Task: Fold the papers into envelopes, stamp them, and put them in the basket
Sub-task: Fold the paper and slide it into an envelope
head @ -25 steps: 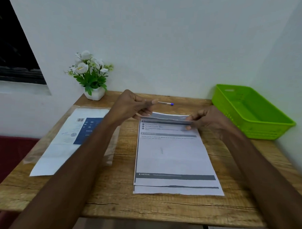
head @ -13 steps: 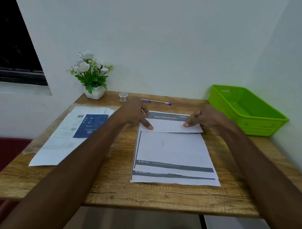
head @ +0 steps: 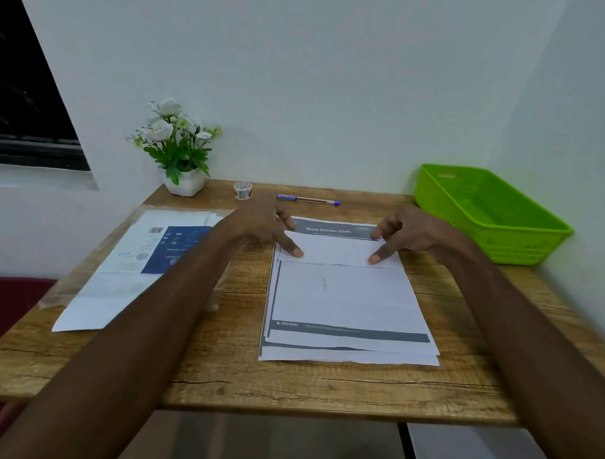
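Left hand (head: 270, 224) and right hand (head: 402, 232): your spread fingertips press the top sheet's (head: 343, 299) folded-down flap, grasping nothing, likely setting the crease. Sheet tops the paper stack mid-counter (head: 306, 387); green basket (head: 492, 249) waits far right.

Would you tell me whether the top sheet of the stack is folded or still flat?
Partly folded: the top sheet has its far edge turned over toward the person, and both thumbs press that flap down.

Left forearm hides part of blue-printed sheet (head: 163, 255); its small print unreadable. Window (head: 24, 99) cut off at left edge.
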Tool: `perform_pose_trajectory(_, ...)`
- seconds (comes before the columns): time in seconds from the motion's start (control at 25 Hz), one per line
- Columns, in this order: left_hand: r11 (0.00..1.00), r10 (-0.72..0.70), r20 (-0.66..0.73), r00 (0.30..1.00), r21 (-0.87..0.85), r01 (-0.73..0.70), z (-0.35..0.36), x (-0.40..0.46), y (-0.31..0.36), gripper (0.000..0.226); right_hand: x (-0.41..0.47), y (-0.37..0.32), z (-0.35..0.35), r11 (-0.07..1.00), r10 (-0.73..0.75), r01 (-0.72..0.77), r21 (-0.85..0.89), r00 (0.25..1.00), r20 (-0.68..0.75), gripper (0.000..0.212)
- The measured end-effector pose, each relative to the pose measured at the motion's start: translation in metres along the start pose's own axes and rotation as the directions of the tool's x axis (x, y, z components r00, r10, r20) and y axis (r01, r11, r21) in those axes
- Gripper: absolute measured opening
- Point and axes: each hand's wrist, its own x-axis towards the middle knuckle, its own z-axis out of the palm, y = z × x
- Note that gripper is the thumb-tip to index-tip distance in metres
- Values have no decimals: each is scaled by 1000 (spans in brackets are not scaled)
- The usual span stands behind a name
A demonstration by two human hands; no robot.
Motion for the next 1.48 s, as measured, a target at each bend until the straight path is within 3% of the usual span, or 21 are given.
perform_pose_trajectory(0.12, 1000, 19, 26, 999, -13, -18, -1, -1, 1, 56, -2, -2, -1, 997, 27, -25, -68, 999, 30, 61)
perform_pose_trajectory(0.2, 999, 39, 19, 999, -24, -39, -3, -3, 2, 49, -6, -5, -2, 996, 25, -23, -86, 999, 26, 57)
perform_pose_trajectory(0.4, 938, 150, -86, 985, -303, -169, -14, -11, 5, 36, -14, -11, -13, 998, -65, 66, 15, 996, -67, 50)
perform_pose_trajectory(0.48, 921, 170, -98, 981, -339, -194, -17, -16, 4, 28, -17, -11, -11, 994, -90, 93, 48, 994, -59, 45)
perform_pose_trajectory(0.68, 966, 147, 32, 989, -219, -137, -14, -31, 3, 24, -32, -4, -7, 990, -137, 135, 35, 987, 86, 33)
perform_pose_trajectory(0.84, 973, 188, 143, 972, -163, -165, -13, -38, 3, 28, -34, 0, -6, 990, -122, 114, 79, 988, 99, 75)
perform_pose_trajectory(0.88, 972, 196, 165, 967, -160, -170, -15, -41, 2, 30, -33, 0, -6, 990, -121, 113, 81, 988, 93, 77)
perform_pose_trajectory(1.08, 974, 217, 176, 960, -108, -200, -16, -43, -1, 34, -31, 4, 0, 995, -85, 79, 59, 991, 103, 48)
perform_pose_trajectory(1.32, 981, 175, 192, 966, 43, -187, -6, -37, 2, 60, -27, 3, 5, 998, -50, 54, -45, 994, 93, 54)
perform_pose_trajectory(1.48, 981, 185, 149, 971, 36, -192, -6, -35, 2, 45, -31, -1, 4, 995, -67, 75, -68, 992, 111, 50)
